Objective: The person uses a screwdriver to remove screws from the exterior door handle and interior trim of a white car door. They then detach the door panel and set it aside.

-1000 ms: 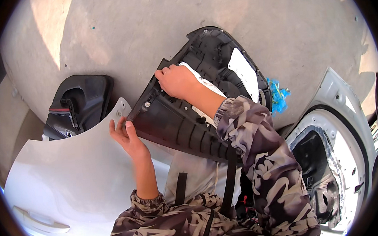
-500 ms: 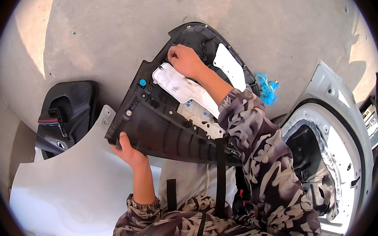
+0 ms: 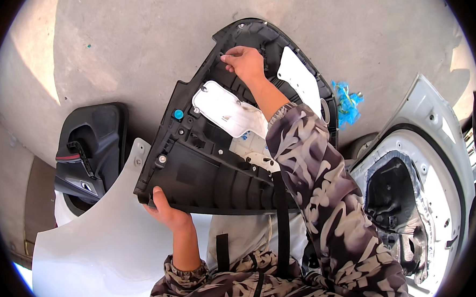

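Observation:
A large black car door trim panel (image 3: pixel 193 175) lies with its ribbed back side up in front of me, over my lap. My left hand (image 3: pixel 168 210) grips its lower left corner, thumb on top and the other fingers hidden beneath. Over the panel's upper part is my right hand (image 3: pixel 246 61), thumb and fingertips pinched together near the far left edge. Whatever is in that pinch is too small to make out. White foam-like pads (image 3: pixel 222 107) sit on the panel, and a round turquoise clip (image 3: pixel 178 114) shows near its left edge.
At left, another black door trim panel (image 3: pixel 105 131) stands behind a silver-white car door skin (image 3: pixel 113 230). To the right is a white door shell (image 3: pixel 439 191) with an opening. Crumpled blue plastic (image 3: pixel 347 104) lies on the concrete floor (image 3: pixel 146 40) beyond the panel.
My right hand has shifted slightly up and to the right, its fingertips now showing in a pinch. The view has moved a little; my left hand keeps its hold on the corner.

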Available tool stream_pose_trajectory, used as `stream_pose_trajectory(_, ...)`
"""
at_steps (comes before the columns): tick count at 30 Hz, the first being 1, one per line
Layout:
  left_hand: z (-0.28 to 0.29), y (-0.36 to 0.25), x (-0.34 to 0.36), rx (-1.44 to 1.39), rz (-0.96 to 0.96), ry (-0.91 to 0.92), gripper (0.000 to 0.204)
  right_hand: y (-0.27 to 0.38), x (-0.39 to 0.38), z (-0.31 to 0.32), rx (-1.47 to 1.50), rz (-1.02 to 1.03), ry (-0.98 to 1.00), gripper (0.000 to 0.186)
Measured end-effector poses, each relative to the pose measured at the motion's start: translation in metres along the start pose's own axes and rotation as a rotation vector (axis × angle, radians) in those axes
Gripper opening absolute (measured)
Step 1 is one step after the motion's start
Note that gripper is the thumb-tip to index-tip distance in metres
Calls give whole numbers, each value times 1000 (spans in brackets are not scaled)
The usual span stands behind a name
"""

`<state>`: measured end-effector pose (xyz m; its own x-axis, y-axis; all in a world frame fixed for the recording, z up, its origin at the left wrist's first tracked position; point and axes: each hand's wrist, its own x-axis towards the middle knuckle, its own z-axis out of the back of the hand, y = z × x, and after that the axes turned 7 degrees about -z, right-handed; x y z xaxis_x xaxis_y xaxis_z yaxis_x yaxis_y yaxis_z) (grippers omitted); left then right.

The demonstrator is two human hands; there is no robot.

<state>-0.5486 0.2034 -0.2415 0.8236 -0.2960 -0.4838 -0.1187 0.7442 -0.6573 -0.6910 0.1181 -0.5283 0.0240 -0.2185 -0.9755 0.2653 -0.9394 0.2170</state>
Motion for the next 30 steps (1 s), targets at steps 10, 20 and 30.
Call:
stream_pose_trajectory(10, -6, -7, 0, -22, -24, 71, 38, -18, 3, 1, -209, 188, -89, 25)
stream_pose_trajectory(20, -1, -5, 0, -13, -11, 45, 39, 7, 12, 14, -240, 218, 126, 22)
stream_pose_trajectory(30, 0, -6, 2, 11, 6, 41, 38, 17, 19, 4, -277, -172, 207, 40)
